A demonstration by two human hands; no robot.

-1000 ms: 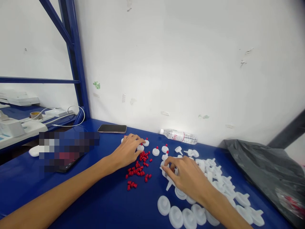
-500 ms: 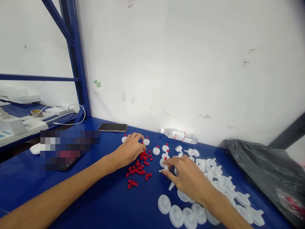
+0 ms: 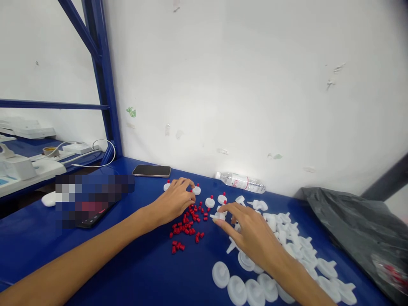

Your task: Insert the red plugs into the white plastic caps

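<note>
My right hand [image 3: 250, 227] has its thumb and forefinger pinching a lid [image 3: 219, 217], white, its spout pointing left towards the red caps. The lid is over the middle of the table [image 3: 140, 263], just in front of a capped lid that my forefinger partly covers. My left hand [image 3: 177, 197] is curled palm down at the far side of the red caps [image 3: 186, 228], nearer the table's back edge; its fingertips are bent under, and I cannot tell whether they grip a cap. The caps lie loose between my hands, with a small group nearest me.

Beyond them, towards the back edge, the capped lids [image 3: 209, 202] stand apart, each with a red tip upright. Bare lids [image 3: 295, 244] are heaped under and beyond my right forearm, towards the table's right edge, and a few lie flat in a curved row nearest me. A bottle [image 3: 240, 181] lies on its side along the back edge, and a phone [image 3: 151, 171] lies near the back left corner. A dark bag [image 3: 350, 231] is spread over the right edge, with a clear packet [image 3: 391, 272] of red pieces on it.
</note>
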